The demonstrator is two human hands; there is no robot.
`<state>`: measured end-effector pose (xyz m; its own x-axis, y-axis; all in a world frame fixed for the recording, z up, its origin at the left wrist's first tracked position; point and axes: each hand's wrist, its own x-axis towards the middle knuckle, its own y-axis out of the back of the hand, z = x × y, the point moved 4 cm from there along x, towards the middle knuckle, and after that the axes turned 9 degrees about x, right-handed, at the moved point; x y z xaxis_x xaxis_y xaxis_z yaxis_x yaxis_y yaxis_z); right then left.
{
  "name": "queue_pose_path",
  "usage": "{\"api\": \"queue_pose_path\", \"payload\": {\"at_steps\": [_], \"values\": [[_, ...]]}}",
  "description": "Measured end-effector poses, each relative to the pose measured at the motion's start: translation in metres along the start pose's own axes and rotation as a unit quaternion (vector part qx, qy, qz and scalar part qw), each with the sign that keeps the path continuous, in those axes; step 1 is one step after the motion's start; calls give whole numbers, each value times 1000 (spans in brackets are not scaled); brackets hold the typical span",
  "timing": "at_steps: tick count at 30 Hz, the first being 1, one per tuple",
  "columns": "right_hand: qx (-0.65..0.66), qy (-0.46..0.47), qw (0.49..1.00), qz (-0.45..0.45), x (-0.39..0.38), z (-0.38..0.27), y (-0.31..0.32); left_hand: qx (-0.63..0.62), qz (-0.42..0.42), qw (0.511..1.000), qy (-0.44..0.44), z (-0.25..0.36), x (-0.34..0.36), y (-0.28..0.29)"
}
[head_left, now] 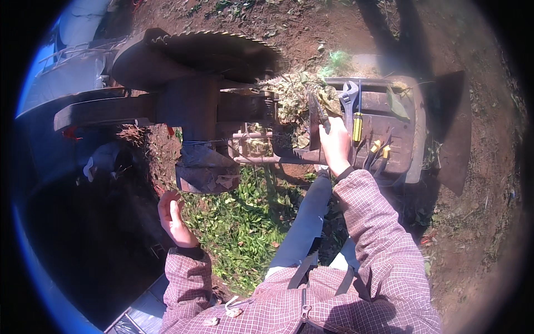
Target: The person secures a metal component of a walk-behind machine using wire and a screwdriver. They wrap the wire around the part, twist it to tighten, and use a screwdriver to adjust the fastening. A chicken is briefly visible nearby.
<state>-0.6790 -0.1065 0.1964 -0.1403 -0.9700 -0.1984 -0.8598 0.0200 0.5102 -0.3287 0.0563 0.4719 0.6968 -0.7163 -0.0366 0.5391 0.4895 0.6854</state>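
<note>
Head view: straight down on a rusty machine (192,111) with a big toothed disc (222,55), and the action sat over to the right, beside a brown metal tray (403,133).
Dark tool (315,111): there it was, at the tray's left side, slim and pointed; pliers perhaps, though shadow blurred its exact kind.
Tools on the tray: an adjustable wrench (349,100), a yellow-handled screwdriver (357,127) and yellow-tipped pliers (376,146), all lying loose.
Work done: one tool was up in the fingers, the rest lay out; it looked like tool-handling, by my judgement.
Work left: no tool was on the disc, no finished result showed, so how much remained could not be told.
Right hand (335,146): closed in a pinch around the dark tool, back of the hand upward, forearm stretched forward and angled inward.
Left hand (175,220): nothing in it! Fingers loosely curled, half open, thumb apart, forearm raised well away from the tray.
</note>
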Motion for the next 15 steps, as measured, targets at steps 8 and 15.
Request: {"api": "queue_pose_path", "payload": {"at_steps": [8,15], "values": [[131,16,991,-37,-2,4,10,-118,-255,902,328,-39,-216,-89],[476,-292,792,-247,-75,-2,94,-167,-341,894,237,9,-196,-178]]}}
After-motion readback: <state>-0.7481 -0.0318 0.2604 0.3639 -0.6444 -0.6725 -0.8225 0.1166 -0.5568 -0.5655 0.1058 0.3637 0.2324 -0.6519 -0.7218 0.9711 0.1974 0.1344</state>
